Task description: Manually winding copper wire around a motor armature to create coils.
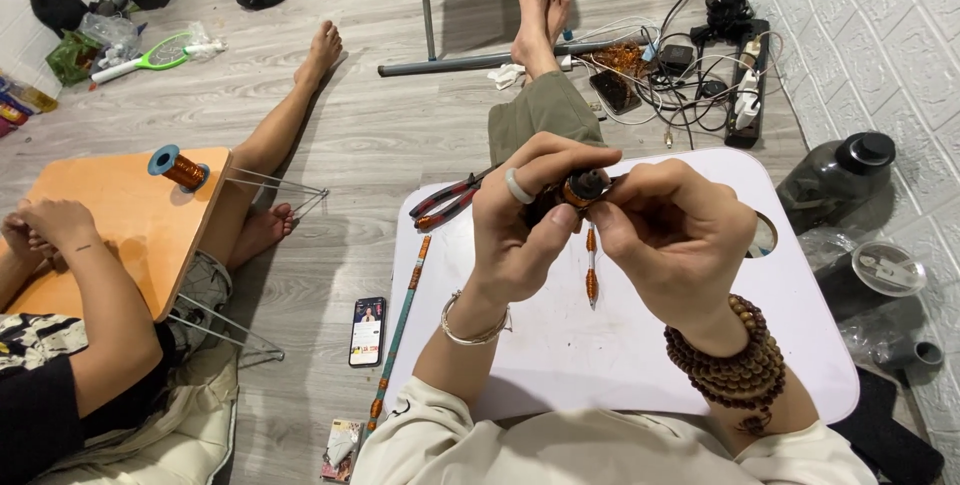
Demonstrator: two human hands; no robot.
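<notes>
My left hand (525, 220) and my right hand (675, 235) meet above a white lap table (620, 355). Together they pinch a small dark spool wound with copper wire (583, 186). A thin stick wrapped in copper wire (591, 265) hangs down just below the spool, between both hands. My left hand wears a white ring and a metal bangle; my right wrist wears brown bead bracelets. Red-handled pliers (450, 202) lie at the table's far left corner, left of my left hand.
Another person sits at left with hands on an orange lap table (120, 220) bearing a copper wire spool (178, 167). A phone (367, 331) and a long wire-wrapped rod (400, 330) lie on the floor. Cables and a power strip (748, 85) lie ahead; dark jars (835, 180) stand right.
</notes>
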